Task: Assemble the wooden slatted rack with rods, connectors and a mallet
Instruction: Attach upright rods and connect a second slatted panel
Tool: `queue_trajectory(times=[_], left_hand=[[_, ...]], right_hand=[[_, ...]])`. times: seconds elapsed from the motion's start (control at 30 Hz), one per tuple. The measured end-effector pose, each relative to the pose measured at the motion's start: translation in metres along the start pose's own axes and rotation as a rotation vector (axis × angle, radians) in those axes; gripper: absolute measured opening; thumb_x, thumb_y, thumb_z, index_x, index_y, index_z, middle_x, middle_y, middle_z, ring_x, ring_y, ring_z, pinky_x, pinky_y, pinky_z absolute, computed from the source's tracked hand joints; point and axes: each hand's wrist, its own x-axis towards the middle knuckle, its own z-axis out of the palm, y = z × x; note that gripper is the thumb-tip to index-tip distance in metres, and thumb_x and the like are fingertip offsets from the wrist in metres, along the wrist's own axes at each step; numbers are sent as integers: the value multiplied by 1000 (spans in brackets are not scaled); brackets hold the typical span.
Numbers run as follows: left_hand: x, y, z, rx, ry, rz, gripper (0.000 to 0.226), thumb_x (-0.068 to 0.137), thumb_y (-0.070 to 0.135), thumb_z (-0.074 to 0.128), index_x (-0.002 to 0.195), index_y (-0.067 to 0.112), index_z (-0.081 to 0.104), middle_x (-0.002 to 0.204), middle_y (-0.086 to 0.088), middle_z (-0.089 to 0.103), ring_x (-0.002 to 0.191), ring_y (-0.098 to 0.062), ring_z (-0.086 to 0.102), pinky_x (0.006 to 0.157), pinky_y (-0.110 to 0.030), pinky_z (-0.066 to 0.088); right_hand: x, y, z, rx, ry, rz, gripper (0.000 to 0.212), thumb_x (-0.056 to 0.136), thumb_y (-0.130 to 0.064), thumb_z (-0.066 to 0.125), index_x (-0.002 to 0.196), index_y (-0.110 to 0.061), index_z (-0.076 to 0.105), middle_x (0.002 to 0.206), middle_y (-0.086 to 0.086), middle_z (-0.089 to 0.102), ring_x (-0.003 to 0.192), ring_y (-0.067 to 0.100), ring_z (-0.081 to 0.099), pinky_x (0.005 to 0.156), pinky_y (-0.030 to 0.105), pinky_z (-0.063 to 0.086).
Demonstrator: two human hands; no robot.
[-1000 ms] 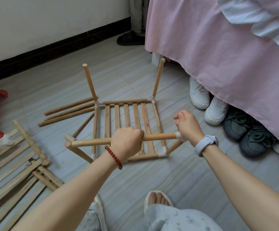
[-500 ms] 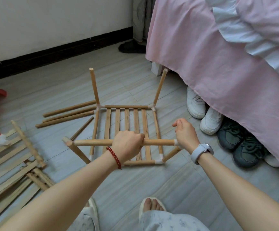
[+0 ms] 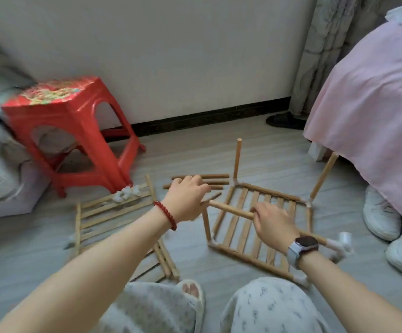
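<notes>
Slatted rack [image 3: 260, 222], part-built, on the floor at centre right, two far posts upright. Top rod [image 3: 231, 209]: right hand [image 3: 273, 224] curled round its middle; white connector [image 3: 341, 243] on its near-right end. Left hand [image 3: 188, 200], fingers loosely apart, holding nothing, at the rod's left end. Spare connectors [image 3: 126, 193] lie on loose slats, left. Step, judged: fitting the top rail; next calls for a connector on the bare end.
</notes>
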Motion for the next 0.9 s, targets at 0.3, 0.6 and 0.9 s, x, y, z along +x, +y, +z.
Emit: queue_trajectory(times=[0.3, 0.6, 0.9], left_hand=[[-159, -170, -73, -181, 199, -526, 29, 95, 33, 49, 118, 20, 60, 113, -3, 56, 106, -23, 56, 91, -36, 45], [-203, -268, 24, -428, 168, -650, 25, 95, 26, 47, 112, 18, 64, 112, -4, 61, 99, -19, 59, 88, -34, 48], [-43, -320, 183, -579, -89, -536, 52, 96, 18, 46, 145, 16, 30, 146, -10, 31, 130, -28, 38, 105, -39, 38]], right_hand=[[53, -178, -57, -71, -383, -340, 33, 100, -21, 32, 113, -8, 60, 112, 8, 63, 101, 25, 58, 80, 33, 45], [98, -292, -17, -94, -370, -413, 33, 101, -18, 30, 119, -10, 57, 120, 8, 60, 98, 21, 57, 81, 32, 47], [224, -278, 88, 96, -368, -195, 41, 100, -19, 34, 140, -16, 36, 134, 7, 49, 113, 22, 53, 87, 28, 42]])
